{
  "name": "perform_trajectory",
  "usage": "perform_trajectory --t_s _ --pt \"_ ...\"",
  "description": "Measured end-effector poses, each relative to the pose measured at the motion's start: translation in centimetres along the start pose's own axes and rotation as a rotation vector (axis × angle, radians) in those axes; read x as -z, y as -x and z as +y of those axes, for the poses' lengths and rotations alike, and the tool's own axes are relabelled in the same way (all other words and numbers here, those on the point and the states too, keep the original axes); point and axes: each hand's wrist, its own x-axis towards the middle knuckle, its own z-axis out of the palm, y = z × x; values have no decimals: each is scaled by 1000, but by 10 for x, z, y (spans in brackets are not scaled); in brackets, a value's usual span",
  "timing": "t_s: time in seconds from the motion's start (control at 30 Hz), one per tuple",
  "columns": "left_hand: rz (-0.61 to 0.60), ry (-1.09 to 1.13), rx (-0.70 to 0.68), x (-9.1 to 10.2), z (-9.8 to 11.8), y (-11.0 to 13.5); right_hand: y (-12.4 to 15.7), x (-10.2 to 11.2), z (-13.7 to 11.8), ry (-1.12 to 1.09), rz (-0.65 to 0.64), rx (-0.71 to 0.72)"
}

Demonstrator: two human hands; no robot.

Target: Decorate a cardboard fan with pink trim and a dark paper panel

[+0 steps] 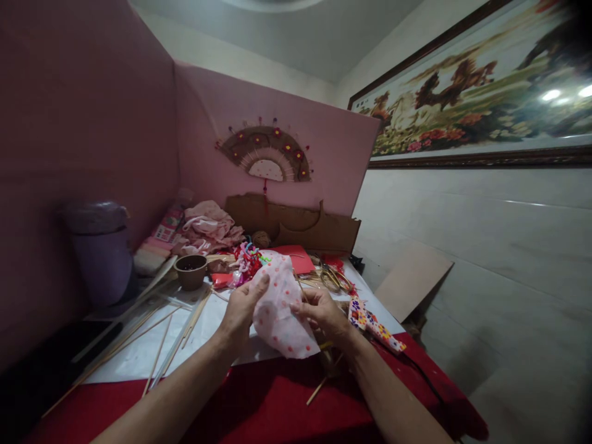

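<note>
Between my two hands hangs a piece of white fabric [282, 308] with red dots, held above the front of the table. My left hand [243, 308] pinches its left edge, thumb on the near face. On the right side, my right hand [321, 311] grips the fabric's edge between thumb and fingers. Just behind the fabric sits a bundle of colourful pipe cleaners [248, 260], partly covered by it. A glue gun with a flowered cover [374, 324] lies to the right of my right hand. Gold-handled scissors [333, 279] rest beyond that hand.
A brown bowl [191, 271], thin wooden sticks [160, 354] and a purple bin [102, 259] are on the left. Crumpled pink cloth [210, 225] lies behind. Torn cardboard [296, 222] leans against the pink panel, below a decorated fan [266, 154]. Red cloth [268, 407] covers the table's front.
</note>
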Motion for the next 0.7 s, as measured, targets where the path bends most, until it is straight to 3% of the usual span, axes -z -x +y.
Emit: perform_trajectory --t_s 0.17,0.47,0.7 --pt "51 2 -114 5 2 -2 1 4 5 49 -56 -6" --pt "133 63 -105 6 9 -5 0 6 6 62 -123 39" --pt "169 105 -58 6 11 -3 0 5 6 61 -94 27"
